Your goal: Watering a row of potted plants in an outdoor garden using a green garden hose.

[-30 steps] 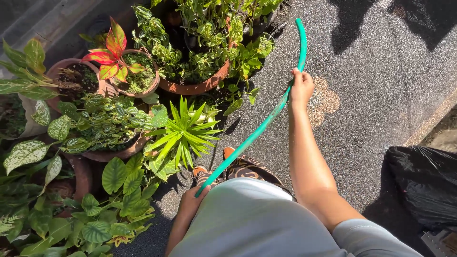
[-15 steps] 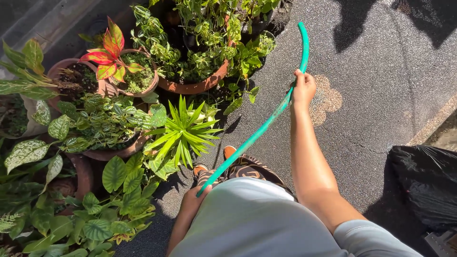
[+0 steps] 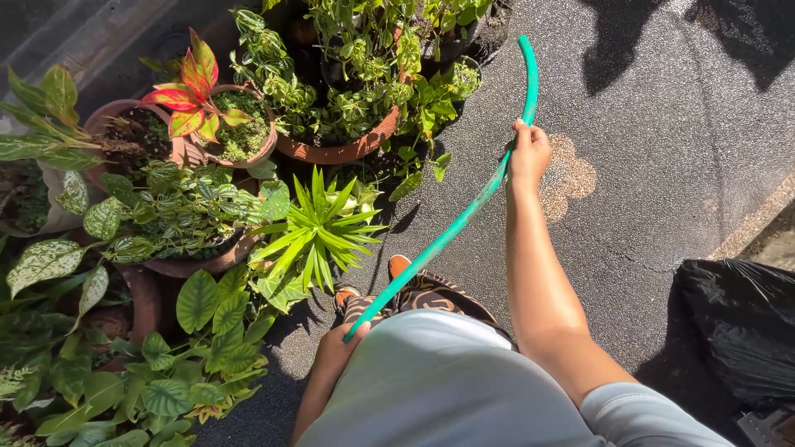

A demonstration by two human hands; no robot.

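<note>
A green garden hose (image 3: 451, 230) runs from my waist up and away over wet dark pavement, its free end curving up near the plants. My right hand (image 3: 528, 154) is stretched out ahead and closed around the hose near that end. My left hand (image 3: 335, 352) grips the hose low by my hip, partly hidden behind my grey shirt. No water is visible at the hose tip.
Several potted plants crowd the left: a red-leaved plant (image 3: 192, 93) in a clay pot, a wide terracotta pot (image 3: 339, 151) of trailing greens, a spiky green plant (image 3: 319, 228). A black plastic bag (image 3: 737, 323) lies at right. My sandalled feet (image 3: 397, 266) stand on the pavement.
The view shifted slightly. My right hand and the hose end have drifted a little right; both hands keep their hold.
</note>
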